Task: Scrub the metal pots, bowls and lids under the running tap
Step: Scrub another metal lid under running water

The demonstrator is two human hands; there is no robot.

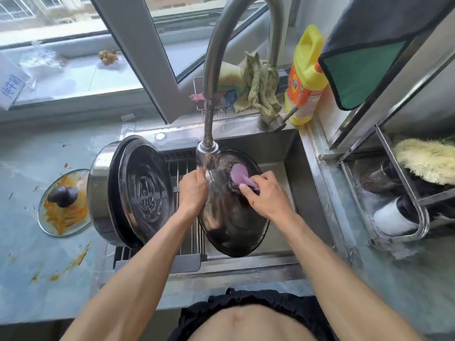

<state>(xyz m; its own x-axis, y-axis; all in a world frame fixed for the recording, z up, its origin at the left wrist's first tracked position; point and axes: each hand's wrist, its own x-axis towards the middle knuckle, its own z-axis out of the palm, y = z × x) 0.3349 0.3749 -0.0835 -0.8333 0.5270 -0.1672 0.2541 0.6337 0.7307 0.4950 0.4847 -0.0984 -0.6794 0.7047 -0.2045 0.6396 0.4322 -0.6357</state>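
Bare forearms reach in: left hand [193,190] grips the tilted lid [231,225], right hand [264,193] clutches the purple scrubber [240,174]; wet metal could slip free.

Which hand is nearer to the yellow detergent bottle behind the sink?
The right hand. It grips the purple scrubber on the metal lid, on the side toward the yellow detergent bottle. The left hand holds the lid's opposite edge, farther away.
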